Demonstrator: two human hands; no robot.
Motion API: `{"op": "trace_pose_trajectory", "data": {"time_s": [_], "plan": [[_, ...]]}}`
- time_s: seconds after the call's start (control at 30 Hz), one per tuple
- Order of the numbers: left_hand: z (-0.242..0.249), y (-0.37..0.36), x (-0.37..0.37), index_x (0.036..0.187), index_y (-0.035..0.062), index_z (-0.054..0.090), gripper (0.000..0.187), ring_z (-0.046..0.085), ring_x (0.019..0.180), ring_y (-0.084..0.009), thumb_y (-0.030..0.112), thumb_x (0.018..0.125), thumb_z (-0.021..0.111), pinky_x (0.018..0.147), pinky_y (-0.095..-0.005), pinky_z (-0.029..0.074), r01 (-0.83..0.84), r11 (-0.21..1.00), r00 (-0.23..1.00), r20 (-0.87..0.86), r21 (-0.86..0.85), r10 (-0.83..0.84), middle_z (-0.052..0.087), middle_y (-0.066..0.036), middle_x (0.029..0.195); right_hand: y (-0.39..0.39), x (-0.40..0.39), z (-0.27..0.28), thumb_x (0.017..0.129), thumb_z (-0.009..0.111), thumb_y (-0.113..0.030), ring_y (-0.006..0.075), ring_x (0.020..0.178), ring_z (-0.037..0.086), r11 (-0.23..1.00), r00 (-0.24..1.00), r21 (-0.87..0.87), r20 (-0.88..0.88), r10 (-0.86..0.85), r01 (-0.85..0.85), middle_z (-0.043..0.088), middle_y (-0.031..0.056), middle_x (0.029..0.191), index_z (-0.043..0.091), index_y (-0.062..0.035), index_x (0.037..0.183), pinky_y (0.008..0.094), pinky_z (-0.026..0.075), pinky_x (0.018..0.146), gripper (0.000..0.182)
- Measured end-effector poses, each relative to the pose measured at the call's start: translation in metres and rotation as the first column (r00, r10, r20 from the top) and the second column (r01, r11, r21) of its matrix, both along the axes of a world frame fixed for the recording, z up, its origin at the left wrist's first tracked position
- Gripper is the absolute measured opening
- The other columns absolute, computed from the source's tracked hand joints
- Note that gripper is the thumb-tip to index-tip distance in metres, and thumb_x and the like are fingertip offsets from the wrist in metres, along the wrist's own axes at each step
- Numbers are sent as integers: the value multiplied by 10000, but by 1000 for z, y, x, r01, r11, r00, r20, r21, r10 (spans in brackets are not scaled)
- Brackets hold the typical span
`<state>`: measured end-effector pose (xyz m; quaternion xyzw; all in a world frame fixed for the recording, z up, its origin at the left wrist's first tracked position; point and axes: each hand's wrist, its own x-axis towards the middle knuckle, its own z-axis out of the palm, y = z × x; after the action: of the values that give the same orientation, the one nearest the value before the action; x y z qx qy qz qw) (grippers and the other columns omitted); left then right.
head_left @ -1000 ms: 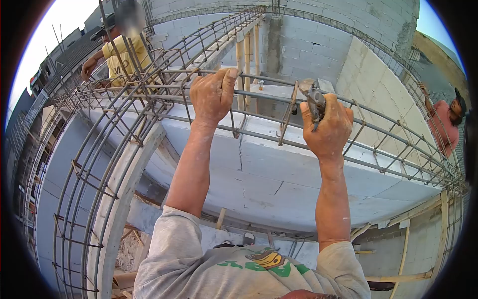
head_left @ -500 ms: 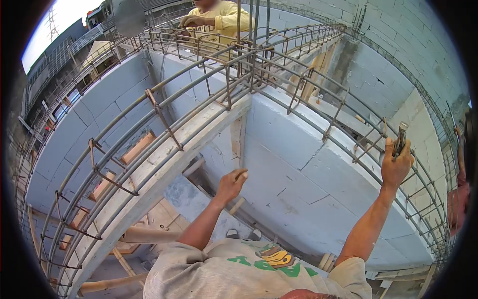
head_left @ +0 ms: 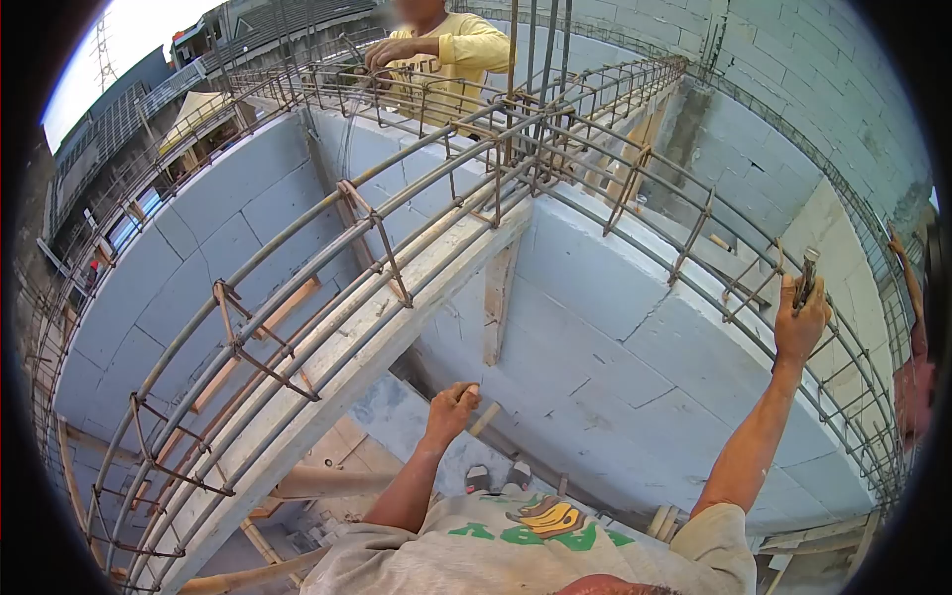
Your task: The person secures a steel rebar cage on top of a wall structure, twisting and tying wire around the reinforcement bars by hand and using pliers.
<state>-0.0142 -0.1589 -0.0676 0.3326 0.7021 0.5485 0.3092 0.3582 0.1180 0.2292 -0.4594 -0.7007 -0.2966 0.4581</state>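
My right hand (head_left: 801, 322) is raised at the right, closed around a pair of pincers (head_left: 809, 266) with the metal head pointing up. It is beside the rebar cage (head_left: 710, 220) that runs along the top of the right block wall (head_left: 605, 327). My left hand (head_left: 453, 415) is in front of that wall, below the cages, with its fingers pinched together. What the left fingers hold, if anything, is too small to make out. Another rebar cage (head_left: 297, 297) lies over the timber-edged beam form (head_left: 436, 268) on the left.
Across the cage junction stands a person in a yellow shirt (head_left: 476, 45), hands at the bars. Upright bars (head_left: 540, 59) rise from the junction. Timber props (head_left: 332, 482) cross the lower left. A red sleeve (head_left: 910, 392) shows at the far right edge.
My left hand has dropped lower, its fingers still pinched. My right hand keeps its grip on the pincers beside the cage. The view has shifted, so the cage junction appears farther right.
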Motion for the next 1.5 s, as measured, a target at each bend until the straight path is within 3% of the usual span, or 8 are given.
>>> {"op": "trace_pose_trajectory", "data": {"time_s": [0.07,0.5,0.9,1.0,1.03,1.13,1.23,1.5], "plan": [[-4,-7,1,1053,-13,649,310,673,744,-173,250,926,542,707,-298,513,15,1000,1000,-20,-9,-15,700,-117,817,2,3,-2,899,607,-330,324,818,583,995,999,-94,-14,-47,45,623,107,806,508,-47,933,432,393,858,302],[14,9,31,1042,-11,650,308,665,732,-170,264,932,567,699,-296,512,27,1000,990,-137,-16,-29,694,-111,819,-4,-3,0,830,688,-333,300,762,559,1000,997,-20,-81,-8,7,559,98,751,541,-52,1012,412,398,782,365],[131,143,154,1065,1,647,253,667,794,-181,206,944,562,714,-291,515,195,954,944,-309,227,-120,691,-121,892,2,8,0,763,712,-320,236,703,515,970,965,78,-116,237,-229,537,54,753,561,-67,938,378,342,712,343],[140,153,168,1066,-2,643,246,645,811,-182,195,946,558,725,-295,502,205,935,806,-592,291,7,680,-118,915,1,10,2,759,707,-326,249,693,506,956,944,83,-153,291,-281,526,58,738,554,-82,910,392,339,706,326],[156,153,176,1070,-12,634,241,626,849,-204,178,947,552,772,-320,487,134,946,882,-470,296,22,664,-124,953,3,12,-1,753,684,-320,258,704,489,953,942,51,-147,302,-297,516,68,762,547,-70,909,397,335,706,324],[184,172,162,1128,-57,583,322,555,1067,-293,210,987,471,939,-389,424,145,850,622,-715,506,319,600,-186,1120,-1,15,1,656,601,-148,267,720,493,925,891,48,-256,375,-376,460,87,728,502,-67,842,398,336,714,225],[232,203,145,1188,-41,572,361,526,1127,-293,224,1018,395,959,-415,416,115,782,513,-711,613,482,575,-172,1187,-1,23,2,621,572,-83,250,685,456,948,918,76,-236,319,-310,437,90,705,479,-36,829,373,325,714,232],[276,282,159,1102,16,642,341,527,1118,-275,219,1016,380,978,-383,366,310,730,388,-782,609,488,623,-126,1125,-1,16,3,689,615,-132,219,694,437,930,909,11,-203,363,-369,428,68,708,476,-64,813,357,307,726,199]]}}
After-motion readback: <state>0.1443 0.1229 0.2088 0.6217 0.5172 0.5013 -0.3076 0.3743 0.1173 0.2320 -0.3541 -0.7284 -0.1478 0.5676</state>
